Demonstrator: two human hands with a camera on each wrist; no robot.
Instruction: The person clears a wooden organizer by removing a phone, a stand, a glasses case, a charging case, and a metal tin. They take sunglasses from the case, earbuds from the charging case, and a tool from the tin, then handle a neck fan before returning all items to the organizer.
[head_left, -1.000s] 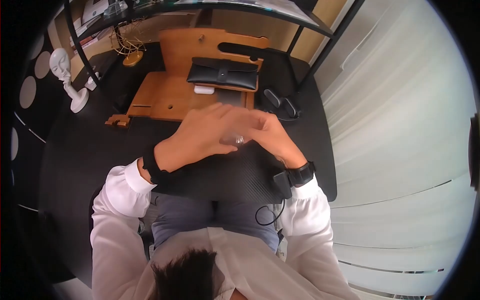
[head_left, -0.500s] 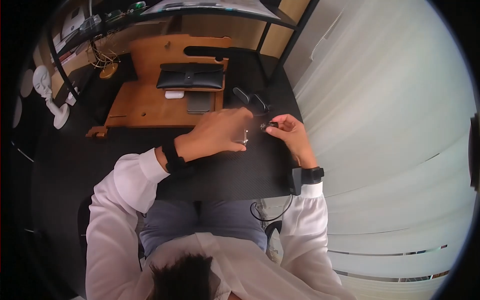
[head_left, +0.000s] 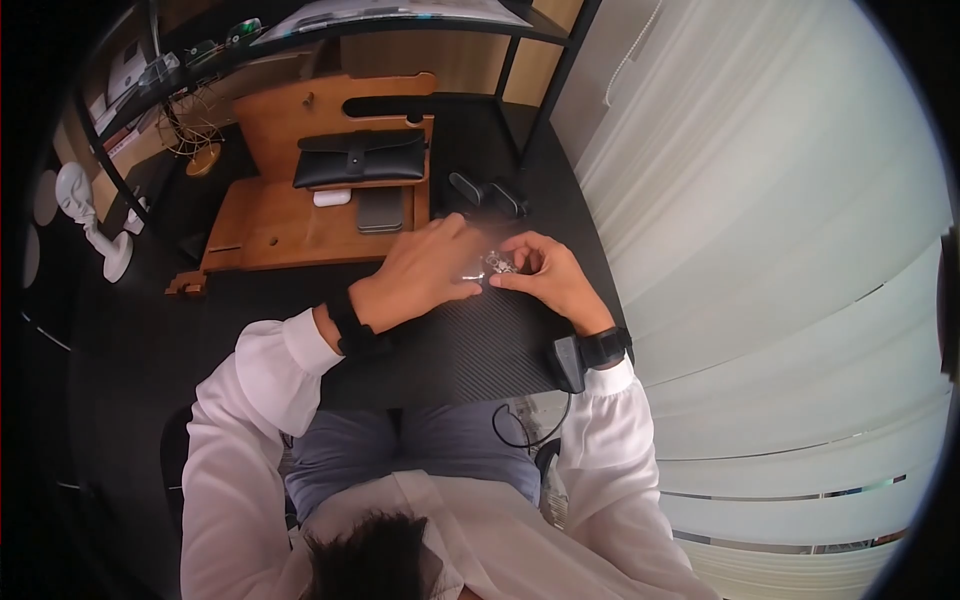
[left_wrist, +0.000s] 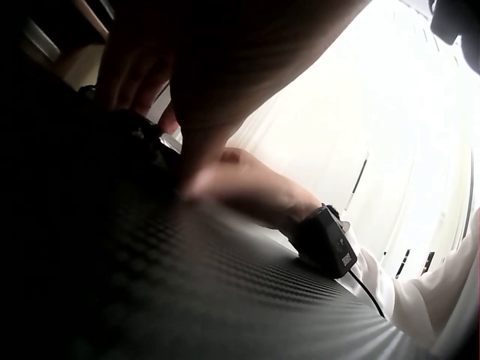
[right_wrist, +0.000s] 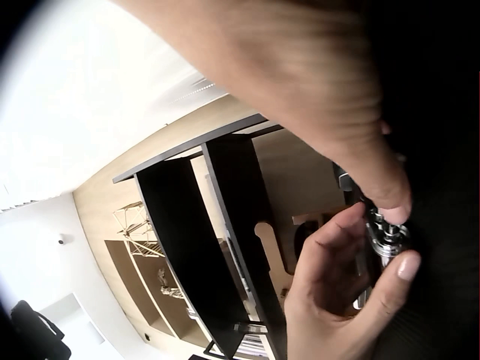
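In the head view my left hand (head_left: 415,272) and right hand (head_left: 556,288) meet over the front of the black desk, fingertips close together. My right thumb and fingers pinch a small cluster of silver metal rings (head_left: 501,263). Between my left thumb and fingers sits a shiny silver metal piece (head_left: 473,276), mostly covered by the hand. Up close in the right wrist view, the silver rings (right_wrist: 388,241) lie between both thumbs. The left wrist view is dark, and there my left hand (left_wrist: 225,67) hides most of the held things.
Behind the hands a wooden desk organizer (head_left: 240,225) carries a black leather case (head_left: 360,160), a white earbud case (head_left: 332,198) and a grey flat device (head_left: 380,211). Dark glasses (head_left: 487,193) lie right of it. A white head figure (head_left: 88,215) stands left; a curtain (head_left: 760,250) hangs right.
The hands came apart half a second ago, the right one pinching a dark piece with silver rings, and are now back together. The view has shifted, so the desk things appear farther left.
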